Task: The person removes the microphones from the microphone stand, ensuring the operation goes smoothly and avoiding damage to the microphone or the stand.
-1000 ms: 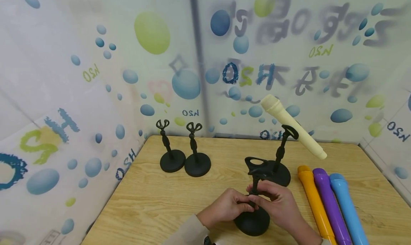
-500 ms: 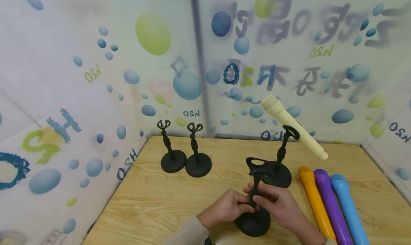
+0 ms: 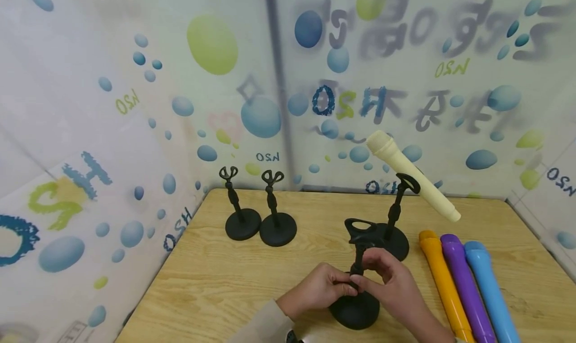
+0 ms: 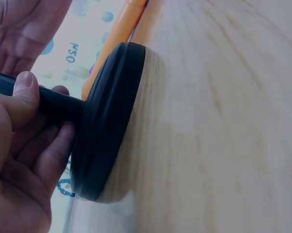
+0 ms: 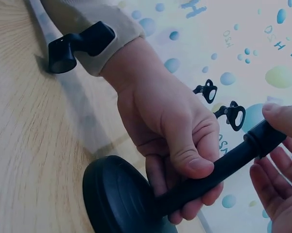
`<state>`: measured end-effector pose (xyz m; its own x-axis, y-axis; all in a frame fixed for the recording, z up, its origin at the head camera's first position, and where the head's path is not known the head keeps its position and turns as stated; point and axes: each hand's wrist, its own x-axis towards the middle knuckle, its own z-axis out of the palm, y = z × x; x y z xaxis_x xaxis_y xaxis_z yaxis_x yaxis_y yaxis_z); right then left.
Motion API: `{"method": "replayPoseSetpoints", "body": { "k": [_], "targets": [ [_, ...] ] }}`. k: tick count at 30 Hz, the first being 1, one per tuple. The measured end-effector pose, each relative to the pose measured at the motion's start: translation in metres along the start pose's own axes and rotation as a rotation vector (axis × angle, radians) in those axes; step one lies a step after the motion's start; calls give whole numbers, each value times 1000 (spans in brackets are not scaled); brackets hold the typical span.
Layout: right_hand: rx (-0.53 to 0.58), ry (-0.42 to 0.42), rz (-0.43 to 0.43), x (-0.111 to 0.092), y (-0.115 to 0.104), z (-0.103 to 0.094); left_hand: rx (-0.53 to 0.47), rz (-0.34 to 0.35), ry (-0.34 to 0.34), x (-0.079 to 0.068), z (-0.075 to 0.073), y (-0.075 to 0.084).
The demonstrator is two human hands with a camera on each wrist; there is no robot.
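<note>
A black desktop microphone stand point(image 3: 354, 310) stands upright on the table before me, its round base down and an open clip on top. Low on its pole, my left hand point(image 5: 170, 116) grips it between thumb and curled fingers, just above the base. Higher up, my right hand point(image 3: 393, 283) holds the thicker collar point(image 5: 263, 138), thumb on one side and fingers around the other. Behind this stand is another black microphone stand point(image 3: 395, 238), with a cream microphone point(image 3: 411, 175) slanting at its clip, head up to the left.
Two more black microphone stands point(image 3: 277, 228) with bare clips stand at the back left of the wooden table point(image 3: 211, 293). On the right lie orange point(image 3: 445, 283), purple point(image 3: 465, 283) and blue point(image 3: 490, 288) microphones side by side. A printed curtain point(image 3: 135, 108) rises behind the table.
My right fingers have shifted from behind the pole to its right side, thumb still at the collar. The left hand and the stand have stayed in place.
</note>
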<state>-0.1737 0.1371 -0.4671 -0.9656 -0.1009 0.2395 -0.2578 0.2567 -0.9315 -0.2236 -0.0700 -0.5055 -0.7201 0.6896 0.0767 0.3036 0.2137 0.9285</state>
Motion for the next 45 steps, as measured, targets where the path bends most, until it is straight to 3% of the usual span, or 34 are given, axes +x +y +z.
{"method": "replayPoseSetpoints", "body": {
  "k": [4, 10, 20, 24, 28, 33, 36, 45],
  "targets": [
    [-5, 21, -73, -2, 0, 1, -1, 1, 0, 0, 0, 1],
    [-2, -9, -33, -3, -2, -2, -16, -9, 1, 0, 0, 1],
    [102, -201, -129, -2, 0, -7, 16, -4, -6, 0, 0, 0],
    [129, -241, -157, 0, 0, -6, 32, -3, 0, 1, 0, -1],
    [118, -194, -140, 0, 0, -4, 26, 5, 0, 1, 0, -1],
    [95, -31, -133, -4, 0, -2, -11, 12, 5, 1, 1, 0],
    [103, 26, -150, -5, 2, -2, -20, 12, 12, 1, 1, 1],
    [153, -27, -152, -6, 2, -3, -16, 11, 10, 0, 1, 0]
  ]
}}
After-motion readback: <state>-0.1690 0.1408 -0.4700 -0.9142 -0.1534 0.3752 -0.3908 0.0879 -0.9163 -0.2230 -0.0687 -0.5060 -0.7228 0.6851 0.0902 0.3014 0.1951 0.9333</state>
